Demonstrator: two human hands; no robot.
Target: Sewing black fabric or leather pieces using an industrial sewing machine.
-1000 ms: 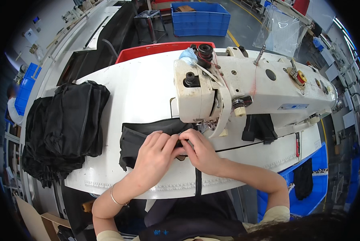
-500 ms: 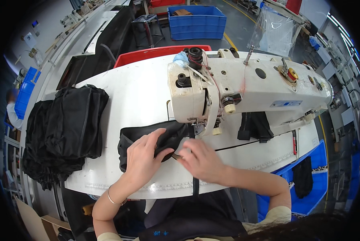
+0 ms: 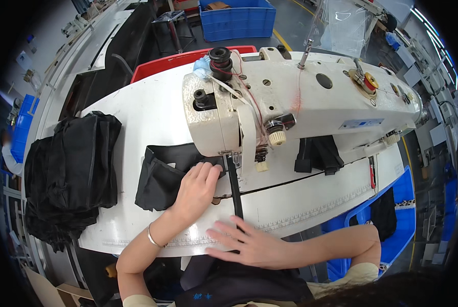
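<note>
A white sewing machine [image 3: 229, 120] stands over the white table. Left of its needle lies a black fabric piece [image 3: 160, 176], folded like a pouch, with a small white label inside. My left hand [image 3: 195, 189] is on the right part of this piece, fingers together and bent at its edge beside the presser foot [image 3: 231, 157]. A narrow black strap [image 3: 234, 192] runs from under the foot toward the table's front edge. Over the strap's near end is my right hand [image 3: 252, 246], slightly blurred, fingers spread; I see nothing gripped in it.
A tall stack of black fabric pieces [image 3: 83, 163] sits at the table's left. More black pieces [image 3: 318, 155] lie under the machine arm, with a red-handled tool [image 3: 372, 173] farther right. A blue bin [image 3: 403, 220] stands at the right, and a red bin [image 3: 188, 60] behind the table.
My right hand has moved from near the presser foot toward the table's front edge and spread its fingers. The left hand has shifted right on the fabric. The whole view has shifted slightly.
</note>
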